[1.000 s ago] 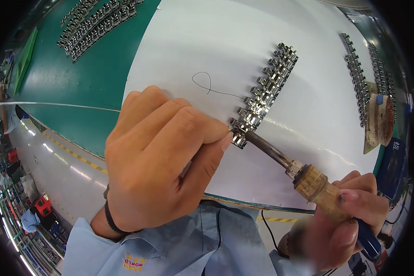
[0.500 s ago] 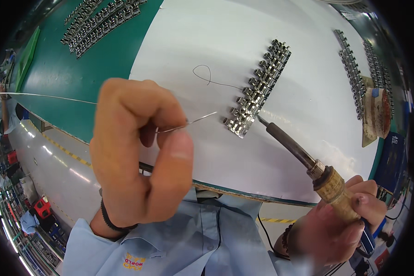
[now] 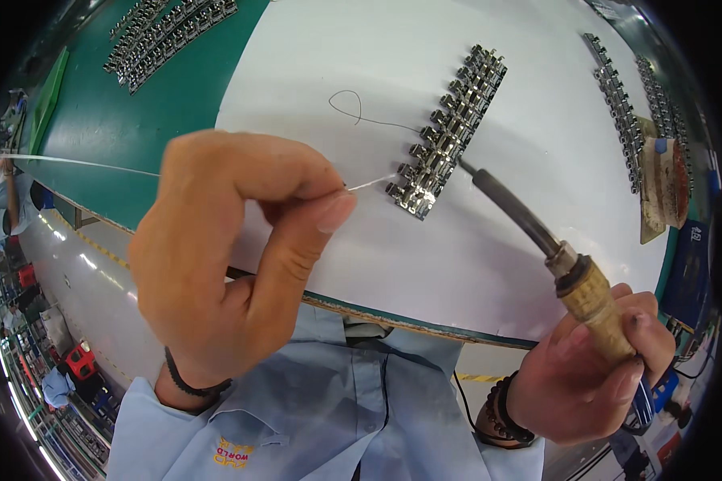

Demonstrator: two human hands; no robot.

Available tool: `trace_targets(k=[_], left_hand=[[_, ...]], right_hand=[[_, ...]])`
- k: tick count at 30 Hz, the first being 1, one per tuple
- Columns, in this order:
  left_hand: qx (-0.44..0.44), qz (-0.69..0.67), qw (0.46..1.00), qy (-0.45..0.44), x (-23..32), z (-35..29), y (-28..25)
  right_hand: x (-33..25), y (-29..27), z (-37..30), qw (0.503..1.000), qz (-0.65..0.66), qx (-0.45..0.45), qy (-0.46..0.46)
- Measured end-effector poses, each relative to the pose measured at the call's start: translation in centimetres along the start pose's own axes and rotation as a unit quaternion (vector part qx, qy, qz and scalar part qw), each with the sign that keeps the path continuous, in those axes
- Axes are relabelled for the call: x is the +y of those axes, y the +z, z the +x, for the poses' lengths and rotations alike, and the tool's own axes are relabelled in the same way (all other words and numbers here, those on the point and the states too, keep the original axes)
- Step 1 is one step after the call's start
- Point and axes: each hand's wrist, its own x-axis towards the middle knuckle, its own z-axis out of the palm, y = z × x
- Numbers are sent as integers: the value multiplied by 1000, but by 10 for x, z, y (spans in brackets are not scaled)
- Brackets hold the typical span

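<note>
A strip of shiny metal connector-like parts (image 3: 449, 132) lies at a slant on the white sheet (image 3: 297, 72). My left hand (image 3: 241, 248) pinches a thin silvery solder wire (image 3: 371, 183) between thumb and forefinger. The wire's end reaches the strip's left side near its lower end; whether it touches I cannot tell. In my right hand (image 3: 590, 377) is a soldering iron (image 3: 521, 210), fingers wrapped round its wooden handle. Its dark tip is at the strip's right edge. A fine looped dark wire (image 3: 346, 104) runs to the strip's left side.
More metal strips (image 3: 168, 40) lie on the green mat (image 3: 160, 104) at upper left. Others (image 3: 618, 108) lie at the right, beside a brownish block (image 3: 664, 184) on a plate. A dark blue box (image 3: 688, 268) is at the far right. The table's front edge (image 3: 393, 321) runs close to my body.
My left hand has closed its pinch on the solder wire and brought the wire's end up to the strip. The iron's tip has moved a little up along the strip's right edge.
</note>
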Motion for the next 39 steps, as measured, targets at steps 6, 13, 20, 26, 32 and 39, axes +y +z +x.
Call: trace_targets(k=[6, 13, 20, 26, 32, 39], left_hand=[[-55, -61, 996, 43, 15, 1, -6], [-51, -295, 952, -60, 39, -26, 10], [-110, -539, 783, -289, 58, -41, 19], [-51, -173, 983, 31, 35, -35, 11], [13, -48, 998, 42, 13, -18, -15], [6, 24, 998, 65, -1, -17, -10]], right_hand=[[1, 12, -8, 999, -8, 33, -38], [-27, 10, -11, 974, -148, -142, 92], [-28, 15, -27, 975, -157, -155, -8], [-28, 5, -33, 981, -165, -101, 14], [-22, 19, -26, 996, -57, 20, 63], [6, 13, -34, 992, -39, 44, -114]])
